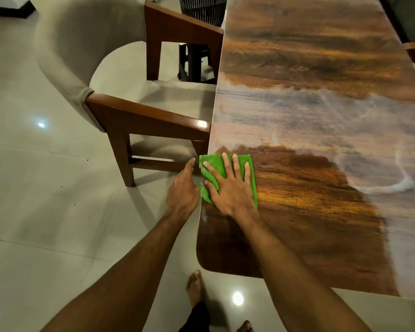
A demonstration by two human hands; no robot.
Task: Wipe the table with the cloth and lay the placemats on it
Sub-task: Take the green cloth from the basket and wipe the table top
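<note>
Green cloth (215,164) lies flat at the left edge of the wooden tabletop (309,212), its long side running away from the person. The right hand (230,190) presses on it, fingers straight and spread. The left hand (182,188) hovers just off the edge beside it, fingers loose, possibly touching the overhang. Hazy smears (297,116) lie ahead and rightward. No placemats show.

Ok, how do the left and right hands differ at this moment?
The right hand lies flat on the green cloth, fingers spread, pressing it onto the table. The left hand is off the table, beside its edge, above the floor. All the right hand's fingers show, while the left shows only its back and one outstretched digit. Both sit side by side at the cloth.
</note>
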